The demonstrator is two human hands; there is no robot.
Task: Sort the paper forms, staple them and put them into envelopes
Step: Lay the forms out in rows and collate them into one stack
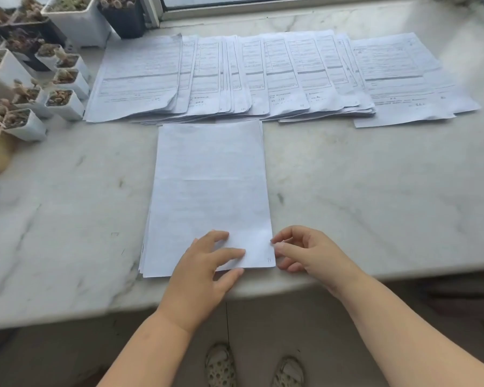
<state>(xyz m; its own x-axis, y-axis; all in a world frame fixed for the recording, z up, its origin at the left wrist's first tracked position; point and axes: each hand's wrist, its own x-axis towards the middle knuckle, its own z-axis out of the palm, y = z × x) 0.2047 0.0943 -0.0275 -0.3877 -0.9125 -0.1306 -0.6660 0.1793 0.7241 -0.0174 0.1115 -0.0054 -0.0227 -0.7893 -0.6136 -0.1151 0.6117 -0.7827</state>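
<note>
While printed forms (pixel 263 76) lie fanned at the worktop's (pixel 375 191) back, the left hand (pixel 204 263) presses flat on the near pile (pixel 210 191); the right hand (pixel 305 252) pinches its corner. Sorting continues; stapling and envelopes remain.

One head-worn wide-angle camera is looking forward and down from above my hands. It is facing the counter (pixel 375 191) toward the window, sitting close over the near edge, with my feet showing below.

White paper stack (pixel 210 191); white forms printed with black tables (pixel 263 76); grey-veined white marble surface (pixel 375 191); white square plant pots (pixel 65 103).
</note>
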